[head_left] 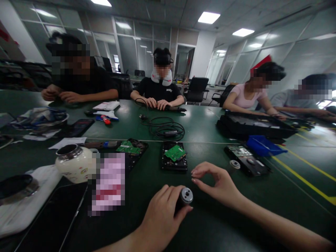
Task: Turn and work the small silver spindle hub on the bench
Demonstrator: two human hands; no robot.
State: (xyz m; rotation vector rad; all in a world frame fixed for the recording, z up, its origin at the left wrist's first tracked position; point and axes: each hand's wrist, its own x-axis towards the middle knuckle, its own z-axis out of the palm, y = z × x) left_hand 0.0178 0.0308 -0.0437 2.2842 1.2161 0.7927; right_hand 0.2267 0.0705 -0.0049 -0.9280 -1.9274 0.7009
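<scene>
My left hand [168, 206] wraps round a dark cylinder with a silver metal end [187, 195], which shows a dark centre and small holes. That end faces up toward me, and the rest of the cylinder is hidden by my fingers. Just to its right, my right hand [217, 180] hovers over the table with thumb and forefinger curved and apart, nothing between them. Beyond my hands lies a hard drive [173, 166] with a green circuit board [175, 153] resting askew on it. Farther right, another opened drive [248, 161] has a small silver round part [235, 164] beside it.
At left stand a cream mug [76, 164], a black phone [52, 217] and a third drive with a green board [128, 147]. A coiled black cable [168, 129], a blue dustpan-like piece [265, 146] and a black tray [254, 124] lie farther off. Several people sit around the table.
</scene>
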